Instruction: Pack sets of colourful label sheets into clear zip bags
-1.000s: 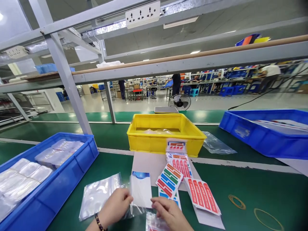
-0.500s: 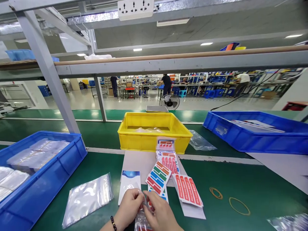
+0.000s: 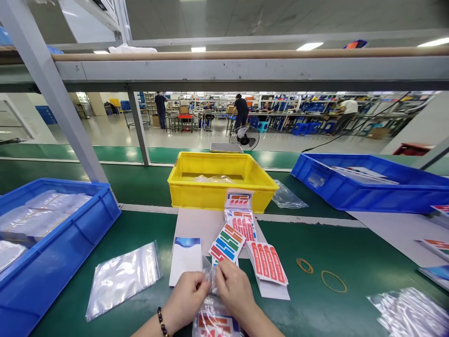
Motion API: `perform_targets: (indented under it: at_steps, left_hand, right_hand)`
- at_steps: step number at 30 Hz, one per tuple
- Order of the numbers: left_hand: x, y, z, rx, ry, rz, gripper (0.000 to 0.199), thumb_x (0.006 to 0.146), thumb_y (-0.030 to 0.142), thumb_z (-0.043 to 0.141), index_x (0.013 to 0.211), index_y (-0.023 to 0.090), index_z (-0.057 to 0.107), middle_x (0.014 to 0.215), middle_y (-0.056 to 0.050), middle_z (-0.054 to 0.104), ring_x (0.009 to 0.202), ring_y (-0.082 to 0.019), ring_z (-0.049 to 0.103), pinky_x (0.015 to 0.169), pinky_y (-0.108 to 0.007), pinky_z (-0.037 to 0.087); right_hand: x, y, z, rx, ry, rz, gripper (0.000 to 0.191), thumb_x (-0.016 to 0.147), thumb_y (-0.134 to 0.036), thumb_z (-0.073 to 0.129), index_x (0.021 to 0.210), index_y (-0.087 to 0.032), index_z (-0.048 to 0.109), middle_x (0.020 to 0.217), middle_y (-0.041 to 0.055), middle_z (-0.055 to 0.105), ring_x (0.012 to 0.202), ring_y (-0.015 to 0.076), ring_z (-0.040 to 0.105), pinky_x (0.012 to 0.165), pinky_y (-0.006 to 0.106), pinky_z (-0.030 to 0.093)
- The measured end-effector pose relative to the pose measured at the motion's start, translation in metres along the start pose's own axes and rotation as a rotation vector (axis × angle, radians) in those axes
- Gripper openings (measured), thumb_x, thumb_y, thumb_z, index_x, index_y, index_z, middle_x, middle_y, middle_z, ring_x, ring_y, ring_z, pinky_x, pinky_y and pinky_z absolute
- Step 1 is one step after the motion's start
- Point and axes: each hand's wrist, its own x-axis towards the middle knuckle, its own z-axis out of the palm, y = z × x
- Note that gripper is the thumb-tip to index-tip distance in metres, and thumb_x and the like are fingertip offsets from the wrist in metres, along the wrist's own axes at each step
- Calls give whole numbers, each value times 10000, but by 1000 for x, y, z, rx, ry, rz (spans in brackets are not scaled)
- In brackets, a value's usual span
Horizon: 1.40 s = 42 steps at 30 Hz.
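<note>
My left hand [image 3: 187, 296] and my right hand [image 3: 234, 286] pinch the top end of a clear plastic bag [image 3: 212, 304] between them, close together. Inside the bag, low in the view, shows a printed sticker sheet [image 3: 214, 324] in red, blue and orange. Just beyond my hands lies a multicoloured sticker sheet [image 3: 227, 243]. To its right sits a stack of red-striped sticker sheets [image 3: 268, 264]. A white booklet with a blue top [image 3: 185, 262] lies left of them. Filled bags [image 3: 241, 223] lean toward the yellow bin [image 3: 224, 194].
A stack of clear bags [image 3: 122, 278] lies at left, beside a blue bin [image 3: 105, 213] holding banded plastic bags. Rubber bands [image 3: 304, 266] and more clear bags [image 3: 412, 311] lie at right. Another blue bin [image 3: 354, 196] stands at the back right. A metal post [image 3: 66, 103] rises at left.
The view has tilted down and shifted slightly right. My hands have spread a little apart along the bag's top, and more of the printed sheet inside it shows.
</note>
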Motion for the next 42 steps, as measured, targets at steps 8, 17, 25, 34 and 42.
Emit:
perform_targets:
  at_steps: [8,17,25,34,42]
  left_hand:
    - [5,-1,-18,-100,92,-47,352,788,394,382,512,178,416,457,43,370,471,-105,353,471,-230,290]
    - [-19,21,-47,479,-49,624,78,762,148,502,776,173,575,718,-46,587,832,-193,489,796,-329,364]
    - [-54,44,-80,299,-139,410,194,819,241,412,651,169,476,648,-11,504,641,-126,438,617,-248,327]
    - [-44,33,-40,-392,-635,128,514,644,648,544,529,154,460,542,32,411,485,-55,315,477,-204,237]
    - [-17,-5,-17,-779,-572,-150,717,598,779,418,691,98,622,399,22,457,280,-54,311,300,-207,155]
  right_hand:
    - [-3,-10,-10,-31,100,-404,191,834,-124,380,893,-152,560,696,61,546,600,164,493,534,269,400]
    - [2,0,-51,426,-427,-161,179,847,-191,432,714,-182,552,627,-9,563,577,102,507,548,201,368]
    - [25,-7,-64,590,-334,-191,278,901,-279,333,791,-183,570,755,35,588,723,136,537,669,248,418]
    - [28,-19,55,-255,-296,-473,143,742,-201,569,876,-159,599,785,73,574,749,209,497,683,351,389]
    - [34,-15,7,-70,-18,-499,239,850,-123,365,747,-159,578,669,33,527,626,143,436,608,282,312]
